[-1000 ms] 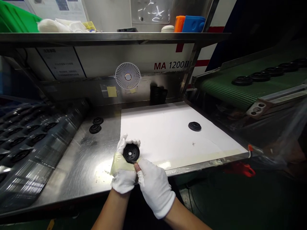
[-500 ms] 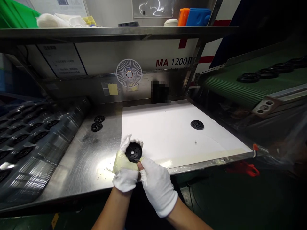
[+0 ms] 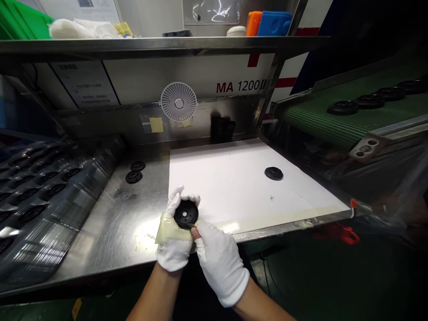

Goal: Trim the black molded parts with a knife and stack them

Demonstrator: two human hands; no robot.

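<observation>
— Now, where's the black rubber disc (image 3: 186, 214) sitting?

— It's lying tilted toward the view in the taped left hand (image 3: 174, 240), curled fingers (image 3: 176, 196) cupping its 11 o'clock edge.

— And the right hand (image 3: 220, 263)?

— It's closing in at 5 o'clock, its fingers (image 3: 197, 232) pinching narrow at the rim; whatever they're holding is too small to tell. At 2 o'clock, a second disc (image 3: 273, 173) is lying on a white sheet (image 3: 234, 178) on the steel bench (image 3: 110, 223).

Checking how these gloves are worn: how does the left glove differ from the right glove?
The left glove has a band of translucent yellowish tape around it, while the right glove shows no tape. The left glove cradles a black rubber disc; the right glove only meets that disc's lower edge, its thumb tip looking bare. Both are white fabric gloves.
</observation>
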